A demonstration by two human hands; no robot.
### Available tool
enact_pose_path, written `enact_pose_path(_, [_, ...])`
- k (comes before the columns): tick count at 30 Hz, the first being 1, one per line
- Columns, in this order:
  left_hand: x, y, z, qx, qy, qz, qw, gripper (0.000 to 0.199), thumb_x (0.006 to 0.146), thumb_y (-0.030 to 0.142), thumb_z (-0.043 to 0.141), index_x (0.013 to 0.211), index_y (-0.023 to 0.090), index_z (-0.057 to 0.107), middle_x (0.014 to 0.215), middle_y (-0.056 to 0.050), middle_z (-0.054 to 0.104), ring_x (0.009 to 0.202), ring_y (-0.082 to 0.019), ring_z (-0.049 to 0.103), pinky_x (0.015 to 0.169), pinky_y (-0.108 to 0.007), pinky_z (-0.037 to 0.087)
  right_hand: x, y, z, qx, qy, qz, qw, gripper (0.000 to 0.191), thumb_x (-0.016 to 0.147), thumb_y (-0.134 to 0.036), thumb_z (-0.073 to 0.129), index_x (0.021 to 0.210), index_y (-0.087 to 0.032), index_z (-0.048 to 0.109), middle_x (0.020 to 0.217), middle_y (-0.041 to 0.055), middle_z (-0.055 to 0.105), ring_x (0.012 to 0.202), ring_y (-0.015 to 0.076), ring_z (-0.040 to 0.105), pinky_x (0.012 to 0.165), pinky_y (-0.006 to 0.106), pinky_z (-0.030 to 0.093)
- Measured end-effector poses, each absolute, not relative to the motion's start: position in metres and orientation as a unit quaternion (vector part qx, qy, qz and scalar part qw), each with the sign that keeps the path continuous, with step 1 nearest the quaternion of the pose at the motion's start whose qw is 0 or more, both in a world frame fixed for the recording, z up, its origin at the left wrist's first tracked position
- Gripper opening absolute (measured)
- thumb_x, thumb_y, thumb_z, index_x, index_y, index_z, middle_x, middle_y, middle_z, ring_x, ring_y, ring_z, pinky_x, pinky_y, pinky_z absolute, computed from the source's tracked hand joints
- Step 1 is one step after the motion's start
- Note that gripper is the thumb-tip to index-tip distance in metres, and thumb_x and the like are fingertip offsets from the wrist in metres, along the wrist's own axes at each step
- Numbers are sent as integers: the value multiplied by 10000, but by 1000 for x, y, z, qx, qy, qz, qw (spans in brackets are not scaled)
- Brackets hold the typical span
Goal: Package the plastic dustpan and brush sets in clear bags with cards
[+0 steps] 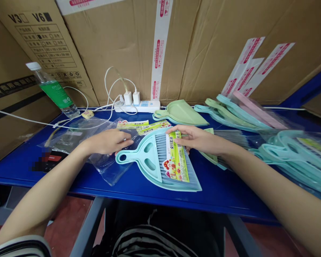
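Observation:
My left hand [108, 141] lies on a clear plastic bag [108, 167], its fingers gripping the bag close to a teal plastic dustpan [146, 157]. That dustpan lies flat on the blue table with a grey-bristled hand brush [160, 157] nested in it. A printed paper label [176, 157] covers part of the brush. My right hand [192, 139] pinches the top edge of this set at the label. Under my right wrist lies a green dustpan with grey bristles [228, 137].
Behind my hands stand a green dustpan [180, 113], loose labels [144, 126] and a power strip [136, 106] with chargers. A water bottle [55, 91] is at back left. Stacked teal [291, 157] and pastel dustpans [238, 110] crowd the right. Cardboard walls the back.

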State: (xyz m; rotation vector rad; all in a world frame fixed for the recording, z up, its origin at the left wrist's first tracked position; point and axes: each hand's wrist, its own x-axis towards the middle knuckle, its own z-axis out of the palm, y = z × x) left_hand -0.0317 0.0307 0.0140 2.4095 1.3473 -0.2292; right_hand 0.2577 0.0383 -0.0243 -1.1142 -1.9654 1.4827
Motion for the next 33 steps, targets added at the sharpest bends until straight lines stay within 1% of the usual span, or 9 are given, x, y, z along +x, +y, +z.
enact_pose_path(3, [-34, 30, 16, 857, 468, -77, 202, 410, 965, 488, 337, 685, 204, 431, 527, 35, 559, 470, -127, 547, 555, -261, 365, 258, 39, -25, -397, -715, 536, 209, 299, 872, -326, 618, 1139, -204, 559, 880, 6, 593, 664, 99, 570, 472, 191, 493])
enact_pose_path(5, [-36, 29, 17, 861, 451, -72, 223, 431, 948, 544, 355, 693, 205, 435, 539, 36, 547, 479, -127, 538, 538, -258, 355, 259, 39, -25, -394, -718, 537, 204, 319, 874, -342, 618, 1154, -205, 550, 874, 6, 595, 666, 102, 570, 477, 196, 493])
enact_pose_path(9, [-38, 30, 15, 889, 399, -51, 217, 466, 897, 608, 440, 670, 201, 445, 553, 46, 467, 482, -109, 441, 508, -251, 307, 261, 40, -28, -380, -724, 538, 204, 361, 854, -362, 646, 1166, -213, 542, 885, 8, 600, 680, 113, 567, 481, 212, 488])
enact_pose_path(13, [-38, 32, 10, 902, 375, -43, 209, 478, 893, 608, 469, 650, 197, 444, 569, 44, 459, 493, -102, 406, 503, -242, 289, 260, 40, -28, -392, -722, 534, 197, 383, 847, -354, 644, 1181, -202, 533, 887, 16, 608, 675, 119, 564, 492, 226, 492])
enact_pose_path(17, [-39, 32, 9, 902, 373, -41, 215, 468, 906, 601, 463, 673, 194, 458, 577, 44, 472, 505, -102, 423, 497, -234, 288, 258, 37, -24, -405, -718, 530, 198, 344, 860, -327, 622, 1162, -195, 528, 855, 4, 597, 643, 105, 551, 470, 210, 475])
enact_pose_path(22, [-39, 31, 10, 897, 378, -56, 221, 462, 914, 595, 451, 677, 198, 443, 595, 38, 474, 511, -103, 412, 495, -238, 288, 258, 37, -23, -394, -720, 535, 202, 315, 874, -332, 620, 1146, -202, 530, 847, -5, 589, 633, 96, 547, 467, 205, 476])
enact_pose_path(29, [-38, 30, 10, 896, 377, -65, 226, 454, 919, 590, 431, 687, 201, 445, 586, 37, 460, 517, -110, 406, 506, -251, 295, 259, 37, -26, -384, -722, 539, 201, 374, 855, -367, 643, 1172, -203, 530, 882, 9, 599, 657, 112, 558, 483, 225, 483])
enact_pose_path(33, [-37, 29, 11, 894, 379, -70, 228, 457, 922, 595, 419, 689, 203, 437, 589, 39, 457, 518, -107, 401, 508, -252, 293, 258, 36, -24, -390, -723, 535, 195, 410, 846, -391, 650, 1183, -196, 521, 864, 4, 588, 638, 108, 538, 486, 230, 475])
